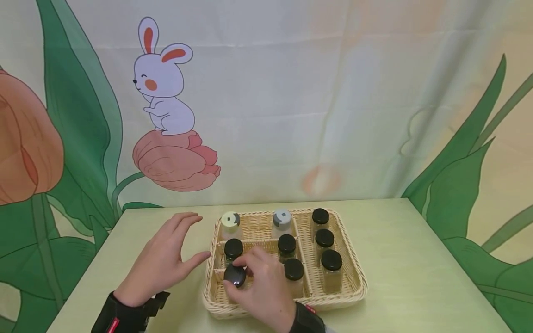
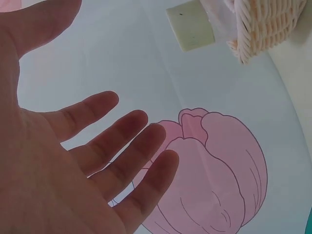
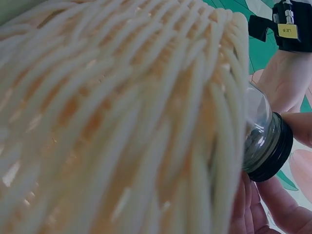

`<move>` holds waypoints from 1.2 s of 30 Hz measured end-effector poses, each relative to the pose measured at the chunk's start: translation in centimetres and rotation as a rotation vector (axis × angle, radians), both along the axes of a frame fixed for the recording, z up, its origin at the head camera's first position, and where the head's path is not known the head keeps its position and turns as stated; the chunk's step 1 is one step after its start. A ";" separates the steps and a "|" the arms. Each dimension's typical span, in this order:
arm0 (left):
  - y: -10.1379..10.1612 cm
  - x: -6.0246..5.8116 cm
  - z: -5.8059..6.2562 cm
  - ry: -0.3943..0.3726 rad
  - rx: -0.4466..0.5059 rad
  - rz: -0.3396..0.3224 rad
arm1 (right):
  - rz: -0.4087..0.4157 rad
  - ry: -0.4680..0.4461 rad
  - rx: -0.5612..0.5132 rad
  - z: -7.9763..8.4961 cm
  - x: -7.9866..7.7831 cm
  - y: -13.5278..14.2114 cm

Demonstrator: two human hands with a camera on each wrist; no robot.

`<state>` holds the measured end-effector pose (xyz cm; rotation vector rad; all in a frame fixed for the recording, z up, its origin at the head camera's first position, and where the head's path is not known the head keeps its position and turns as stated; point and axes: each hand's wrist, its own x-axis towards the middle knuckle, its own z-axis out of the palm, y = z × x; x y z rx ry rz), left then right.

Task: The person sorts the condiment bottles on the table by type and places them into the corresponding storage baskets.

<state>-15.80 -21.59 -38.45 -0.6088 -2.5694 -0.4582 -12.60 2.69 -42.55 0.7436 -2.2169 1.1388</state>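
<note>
In the head view my right hand [image 1: 266, 280] is over the front left part of a woven basket [image 1: 347, 296], its thumb and fingers pinching the black lid of a glass jar [image 1: 235, 275]. The right wrist view shows the jar's clear glass body [image 3: 258, 127] behind the basket wall, thumb and finger on either side of its lid [image 3: 279, 153]. To the left of the basket, my left hand [image 1: 160, 263] is held with fingers extended and thumb apart, the thumb tip close to the rim. The left wrist view shows nothing in its palm.
Dividers split the basket into compartments. Three black-lidded jars [image 1: 331, 268] line its right side, with more black-lidded jars [image 1: 294, 273] in the middle. At the back stand a yellow-capped bottle [image 1: 231, 224] and a white-and-grey-capped bottle [image 1: 282, 222]. A printed curtain [image 1: 266, 115] hangs behind the table [image 1: 399, 259].
</note>
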 end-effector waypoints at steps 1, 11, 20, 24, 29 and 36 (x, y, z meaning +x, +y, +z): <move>0.0 -0.1 -0.1 0.000 -0.001 0.002 | 0.001 -0.001 -0.001 -0.1 0.0 0.0; -0.2 -0.3 -0.1 -0.008 0.005 -0.007 | -0.025 0.003 0.021 -0.5 0.1 -0.4; 0.0 -0.3 -0.1 -0.015 0.008 -0.011 | -0.023 -0.007 0.030 -0.8 0.1 -0.5; 0.0 -0.3 -0.1 -0.020 0.007 -0.015 | -0.021 -0.003 0.035 -0.9 0.1 -0.5; 0.1 -0.1 -0.1 -0.028 0.012 -0.019 | -0.008 -0.013 0.033 -1.0 0.1 -0.6; 0.2 0.0 -0.2 -0.030 0.014 -0.021 | -0.021 -0.068 0.057 -1.0 0.1 -0.6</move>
